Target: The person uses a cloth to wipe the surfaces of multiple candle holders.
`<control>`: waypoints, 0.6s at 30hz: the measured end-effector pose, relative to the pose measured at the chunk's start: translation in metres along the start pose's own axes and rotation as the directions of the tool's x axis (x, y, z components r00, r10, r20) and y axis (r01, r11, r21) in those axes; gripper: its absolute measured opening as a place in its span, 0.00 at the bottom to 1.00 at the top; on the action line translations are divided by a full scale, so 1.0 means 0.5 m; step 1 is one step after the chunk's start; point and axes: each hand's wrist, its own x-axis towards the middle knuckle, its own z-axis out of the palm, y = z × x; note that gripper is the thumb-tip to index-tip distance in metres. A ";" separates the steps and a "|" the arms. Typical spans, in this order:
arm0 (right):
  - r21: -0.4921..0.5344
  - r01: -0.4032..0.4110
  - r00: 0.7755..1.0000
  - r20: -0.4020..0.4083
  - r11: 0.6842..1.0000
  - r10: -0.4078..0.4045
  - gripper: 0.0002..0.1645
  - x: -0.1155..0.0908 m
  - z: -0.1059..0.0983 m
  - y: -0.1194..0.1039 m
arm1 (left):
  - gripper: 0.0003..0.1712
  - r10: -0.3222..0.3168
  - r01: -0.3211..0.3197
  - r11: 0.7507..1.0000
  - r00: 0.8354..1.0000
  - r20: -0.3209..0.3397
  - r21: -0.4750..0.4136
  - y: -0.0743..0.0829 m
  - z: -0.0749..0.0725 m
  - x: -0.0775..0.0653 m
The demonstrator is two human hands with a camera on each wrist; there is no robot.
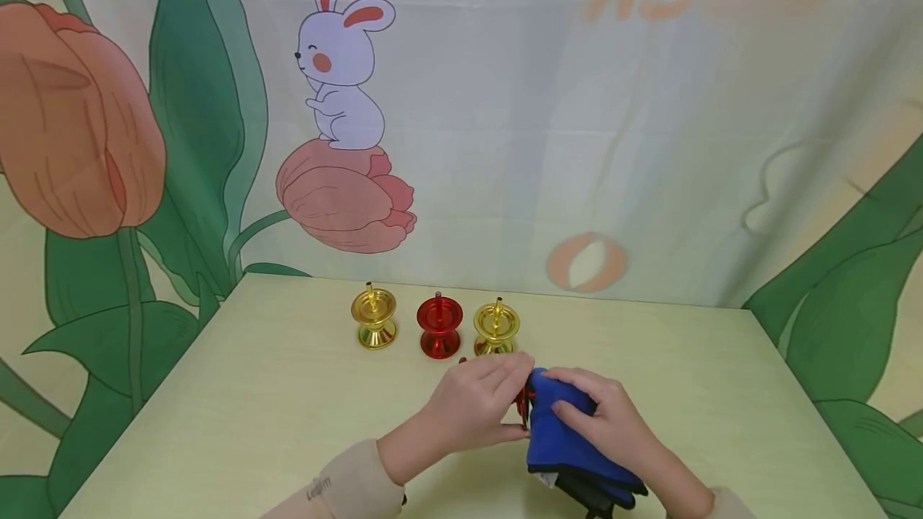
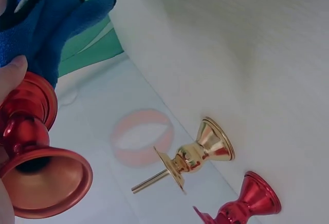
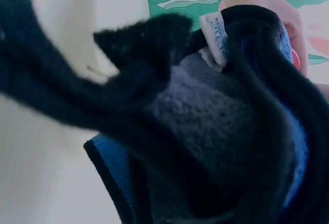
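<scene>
My left hand [image 1: 476, 399] grips a shiny red candle holder [image 2: 31, 136], mostly hidden behind the fingers in the head view. In the left wrist view its hollow flared base faces the camera. A blue cloth [image 1: 562, 435] with black edging is pinched in my right hand [image 1: 609, 423], thumb on top, and lies against the other end of the red holder. That end is hidden by the cloth. Folds of the cloth [image 3: 205, 116] and a white label [image 3: 215, 36] fill most of the right wrist view.
Behind my hands stand a gold candle holder [image 1: 375, 317] on the left, a second red holder [image 1: 440, 323] in the middle and another gold holder [image 1: 496, 323] on the right, all upright with spikes. They stand on a pale table [image 1: 274, 391] before a printed curtain [image 1: 505, 102].
</scene>
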 end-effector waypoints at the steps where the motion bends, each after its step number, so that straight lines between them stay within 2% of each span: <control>1: 0.008 -0.039 0.999 0.007 0.999 0.038 0.17 0.001 0.001 -0.001 | 0.44 0.015 -0.014 1.000 1.000 -0.011 0.027 0.002 0.000 0.000; 6: 0.092 -0.200 0.979 0.059 0.975 0.195 0.17 0.005 0.005 -0.002 | 0.39 0.059 -0.056 0.993 0.998 -0.018 0.108 0.010 -0.003 -0.002; 9: 0.138 -0.237 0.970 0.079 0.962 0.228 0.17 0.010 0.005 -0.003 | 0.38 0.058 -0.056 0.991 0.998 -0.014 0.119 0.013 -0.005 -0.003; 13: 0.164 -0.210 0.976 0.086 0.964 0.198 0.17 0.011 0.002 -0.007 | 0.41 0.042 -0.041 0.994 0.999 -0.005 0.103 0.014 -0.008 -0.007; 18: 0.129 -0.116 0.993 0.045 0.985 0.111 0.16 0.004 -0.001 -0.009 | 0.44 0.003 -0.003 1.000 0.998 0.059 0.009 0.009 -0.014 -0.009</control>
